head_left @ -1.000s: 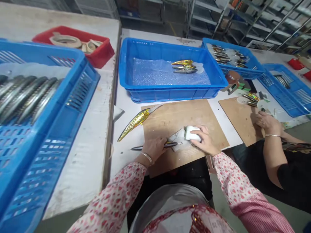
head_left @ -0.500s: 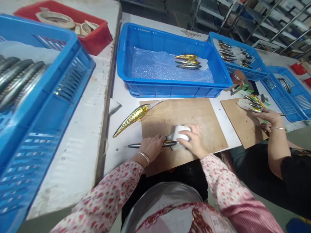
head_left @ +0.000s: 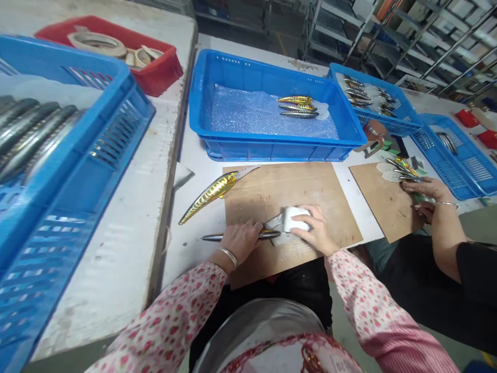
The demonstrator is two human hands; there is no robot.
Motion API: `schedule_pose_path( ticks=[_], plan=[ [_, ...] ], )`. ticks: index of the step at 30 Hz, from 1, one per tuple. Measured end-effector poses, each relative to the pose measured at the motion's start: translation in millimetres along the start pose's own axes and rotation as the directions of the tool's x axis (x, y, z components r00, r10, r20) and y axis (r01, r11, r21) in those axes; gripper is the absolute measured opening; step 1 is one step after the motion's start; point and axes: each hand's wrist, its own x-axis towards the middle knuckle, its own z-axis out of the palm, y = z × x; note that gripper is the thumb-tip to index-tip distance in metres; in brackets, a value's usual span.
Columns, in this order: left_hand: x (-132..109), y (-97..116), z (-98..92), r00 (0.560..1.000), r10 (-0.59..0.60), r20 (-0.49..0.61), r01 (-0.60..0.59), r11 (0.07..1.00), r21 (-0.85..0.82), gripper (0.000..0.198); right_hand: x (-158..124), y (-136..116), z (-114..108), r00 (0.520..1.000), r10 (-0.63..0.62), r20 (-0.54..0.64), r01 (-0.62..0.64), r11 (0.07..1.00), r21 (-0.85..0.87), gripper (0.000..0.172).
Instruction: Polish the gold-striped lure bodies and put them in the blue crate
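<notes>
My left hand is closed over the middle of a dark, slim fishing lure, holding it down at the left part of a brown board. The lure's clear lip points right. In my right hand is a white block, perhaps a sponge or eraser, pressed down at the lip end of that lure; the fingers hide part of it. A gold-striped lure with a clear lip lies up and left of my hands, its lip over the board's corner.
Behind the board stands a blue crate lined with bubble wrap, holding several lures. Another blue crate of lures is at left, beside a red bin with tape rolls. A co-worker's hands handle lures at right.
The white block in my right hand has shifted slightly right along the lip. My left hand keeps its hold on the lure. The whole view has dipped slightly; the co-worker's hands have moved a little.
</notes>
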Motion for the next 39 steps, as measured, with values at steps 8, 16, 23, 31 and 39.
schedule_pose_path(
  ticks=[8,16,23,31,39],
  plan=[
    [-0.7,0.9,-2.1,1.000,-0.016,0.012,0.016,1.000,-0.010,0.025,4.9,-9.6,8.0,1.000,-0.017,0.020,0.018,0.999,-0.042,0.026],
    [-1.2,0.6,0.5,1.000,-0.012,-0.010,0.013,1.000,0.021,0.022,4.2,-15.9,11.2,0.999,0.035,-0.040,-0.037,0.998,-0.053,0.023],
    [-4.3,1.8,-2.0,1.000,0.003,-0.002,-0.003,0.999,0.032,0.021,-10.8,-1.8,2.4,0.994,0.053,-0.098,-0.052,0.999,0.008,0.017],
    [-2.9,0.0,-0.6,1.000,0.017,-0.019,-0.017,1.000,0.018,0.023,-15.1,-2.8,20.3,0.995,0.031,-0.095,-0.029,0.999,0.029,0.023],
    [-2.1,-2.9,1.0,0.999,0.032,-0.038,-0.031,0.999,0.029,0.023,-6.4,-8.6,27.4,0.992,0.019,-0.121,-0.014,0.999,0.042,0.025]
  ],
)
